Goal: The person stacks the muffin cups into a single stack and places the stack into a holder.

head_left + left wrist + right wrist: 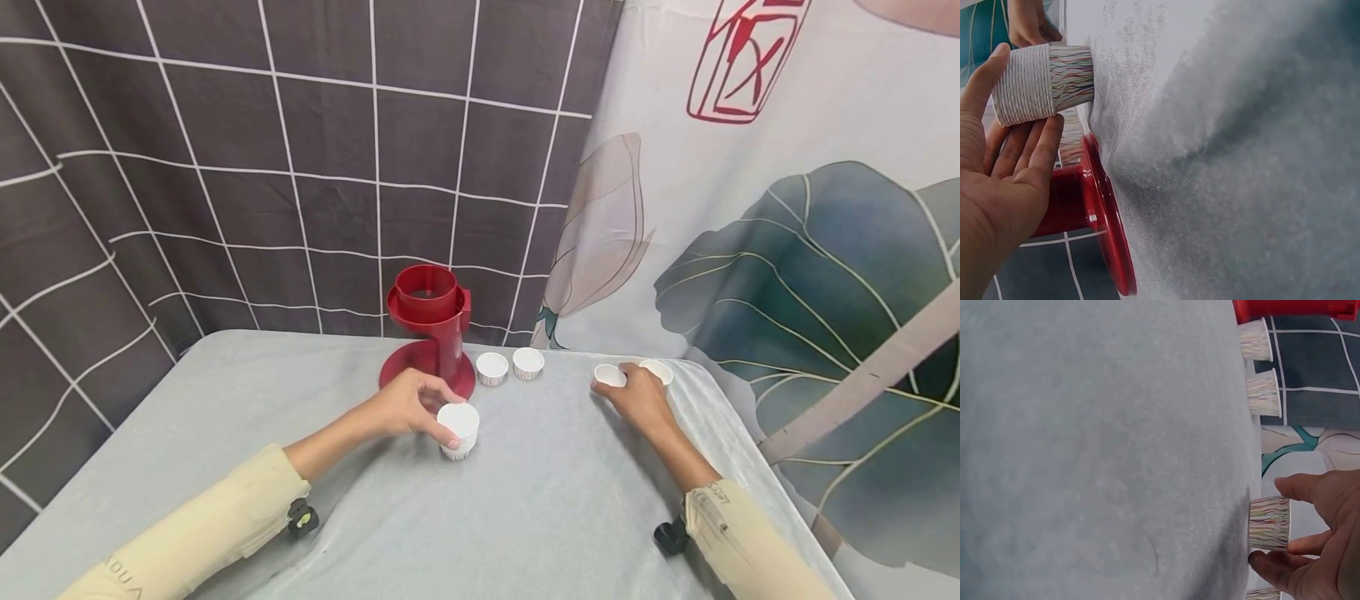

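Note:
My left hand (420, 408) grips a nested stack of white paper baking cups (1025, 84) between thumb and fingers. The rims are packed close together, and thin coloured streaks mark the lowest cup's side. Over at the far right, my right hand (641, 396) surrounds a single streaked paper cup (1269, 523) standing on the table. Its fingertips are right at that cup's lower side in the right wrist view, while a small gap shows between the thumb and the cup. Another paper cup (658, 371) stands just beyond this hand, partly hidden by it.
Behind my left hand stands a red plastic holder (450, 342) with a round base and a ring-shaped top. Two single paper cups (492, 368) are lined up to its right near the back edge. A grey cloth covers the table (525, 517); curtains hang behind it.

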Tool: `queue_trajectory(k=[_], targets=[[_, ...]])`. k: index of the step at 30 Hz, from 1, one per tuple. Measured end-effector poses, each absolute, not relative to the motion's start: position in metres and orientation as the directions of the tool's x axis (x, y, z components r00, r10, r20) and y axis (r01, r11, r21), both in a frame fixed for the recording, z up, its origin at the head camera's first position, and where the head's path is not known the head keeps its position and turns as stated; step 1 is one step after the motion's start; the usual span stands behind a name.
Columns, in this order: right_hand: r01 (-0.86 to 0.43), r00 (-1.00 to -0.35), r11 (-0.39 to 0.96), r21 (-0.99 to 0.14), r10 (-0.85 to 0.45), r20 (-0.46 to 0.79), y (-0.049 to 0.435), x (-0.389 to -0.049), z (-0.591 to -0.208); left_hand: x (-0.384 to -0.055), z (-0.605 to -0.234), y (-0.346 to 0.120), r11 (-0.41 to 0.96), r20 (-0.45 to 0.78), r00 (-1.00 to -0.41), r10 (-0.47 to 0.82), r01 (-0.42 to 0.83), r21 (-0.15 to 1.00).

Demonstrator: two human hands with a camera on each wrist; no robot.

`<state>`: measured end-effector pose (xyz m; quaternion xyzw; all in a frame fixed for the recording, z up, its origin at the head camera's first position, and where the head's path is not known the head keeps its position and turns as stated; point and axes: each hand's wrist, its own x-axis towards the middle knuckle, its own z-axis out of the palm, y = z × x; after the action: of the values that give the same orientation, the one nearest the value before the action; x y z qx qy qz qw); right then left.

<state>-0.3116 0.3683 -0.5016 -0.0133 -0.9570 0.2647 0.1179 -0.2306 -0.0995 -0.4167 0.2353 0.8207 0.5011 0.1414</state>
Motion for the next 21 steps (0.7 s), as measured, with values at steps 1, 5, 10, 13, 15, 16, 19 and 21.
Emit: queue_trajectory(k=[1, 5, 10, 13, 15, 16, 19, 21], targets=[[-0.04, -0.973, 0.857, -0.513, 0.084, 0.217, 0.369, -0.313, -0.503, -0.231, -0.417, -0.1, 0.389, 0.002, -0.85, 0.527, 0.244, 0.888], [-0.046, -0.973, 0.848, -0.528, 0.082, 0.216, 0.371, -0.315, -0.504, -0.231, -0.416, -0.1, 0.397, -0.002, -0.851, 0.525, 0.243, 0.885], [-0.063, -0.971, 0.835, -0.547, 0.076, 0.227, 0.367, -0.315, -0.502, -0.231, -0.416, -0.1, 0.4, -0.002, -0.853, 0.523, 0.243, 0.884], [-0.075, -0.967, 0.835, -0.545, 0.073, 0.245, 0.364, -0.312, -0.501, -0.231, -0.416, -0.1, 0.396, -0.001, -0.852, 0.523, 0.242, 0.886], [-0.077, -0.964, 0.833, -0.548, 0.079, 0.255, 0.359, -0.308, -0.498, -0.23, -0.416, -0.1, 0.395, -0.004, -0.854, 0.52, 0.237, 0.888], [-0.084, -0.964, 0.825, -0.559, 0.074, 0.254, 0.356, -0.304, -0.495, -0.23, -0.416, -0.099, 0.395, -0.005, -0.856, 0.518, 0.234, 0.888], [-0.094, -0.96, 0.799, -0.594, 0.085, 0.266, 0.346, -0.294, -0.486, -0.231, -0.417, -0.099, 0.398, -0.011, -0.861, 0.509, 0.224, 0.889], [-0.108, -0.959, 0.782, -0.615, 0.081, 0.27, 0.341, -0.29, -0.482, -0.231, -0.417, -0.099, 0.402, -0.013, -0.864, 0.504, 0.221, 0.889]])
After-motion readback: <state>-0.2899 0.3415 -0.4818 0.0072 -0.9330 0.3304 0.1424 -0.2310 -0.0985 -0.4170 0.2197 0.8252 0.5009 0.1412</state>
